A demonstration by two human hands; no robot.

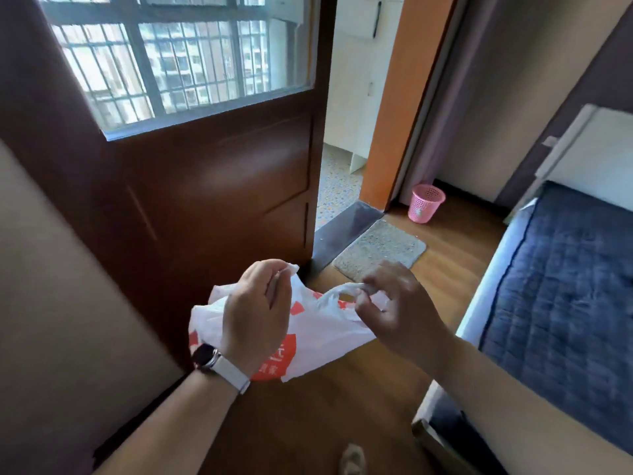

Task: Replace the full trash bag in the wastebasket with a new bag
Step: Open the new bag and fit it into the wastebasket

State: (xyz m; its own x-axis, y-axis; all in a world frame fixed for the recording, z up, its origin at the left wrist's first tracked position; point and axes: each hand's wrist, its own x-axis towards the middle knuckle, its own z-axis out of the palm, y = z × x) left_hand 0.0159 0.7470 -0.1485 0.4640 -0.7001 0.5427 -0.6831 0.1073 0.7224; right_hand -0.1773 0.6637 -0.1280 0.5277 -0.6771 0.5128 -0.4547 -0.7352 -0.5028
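Wore a watch [205, 356] on the left wrist, closest to the lens. Pinched one handle of the new bag [322, 337] in the curled left hand [255, 310]; pinched the other handle loop with the right hand [394, 310], closed on the thin film. Held the bag in the air between both hands, well short of the wastebasket [426, 204] and nearer the camera, with its mouth not yet spread. Saw the wastebasket, pink and meshed, upright on the floor [455, 241], well apart from the bag; saw no liner over its rim, though could not tell for sure so far off. Noted a mat [380, 250] lying between bag and wastebasket, a dark door [205, 186] left of the wastebasket, a bed [561, 286] to its right. Judged the bag very light, limp and slippery, apt to cling to itself and to tear if snagged on the mesh. Judged the handles the best hold for carrying, then opposite sides of the mouth hem for opening and folding over the rim.
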